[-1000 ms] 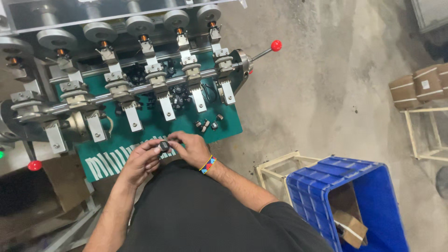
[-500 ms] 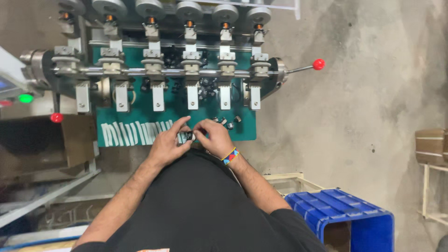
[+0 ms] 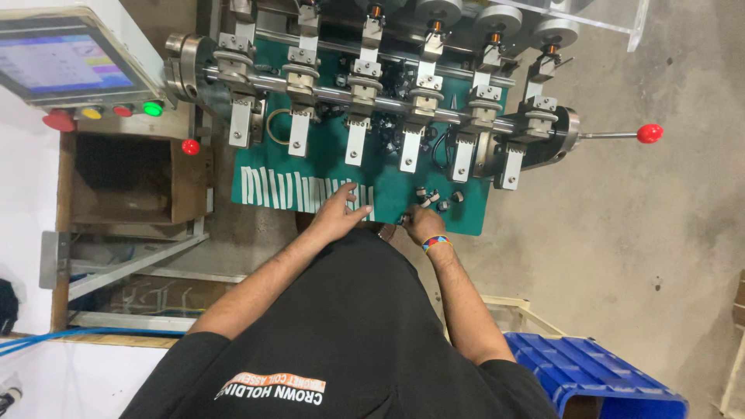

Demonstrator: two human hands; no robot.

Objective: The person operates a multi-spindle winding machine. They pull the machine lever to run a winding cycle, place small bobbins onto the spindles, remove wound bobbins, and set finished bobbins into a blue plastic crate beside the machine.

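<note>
While the left hand [image 3: 339,215] lies spread on the green machine deck [image 3: 326,167], the right hand [image 3: 423,223] pinches something tiny — small dark cylindrical bobbins [image 3: 434,198] just beyond.

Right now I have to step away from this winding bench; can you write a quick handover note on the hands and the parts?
Left hand: open, fingers spread on the green machine plate near its front edge, holding nothing visible.
Right hand: curled at the plate's edge, fingertips pinching at something small; what it is cannot be told.
Small dark parts: a loose cluster on the plate just beyond the right hand.
Done: not clear from this view.
Left: loose parts lie unhandled; the row of metal clamps above shows no hand near it.
</note>
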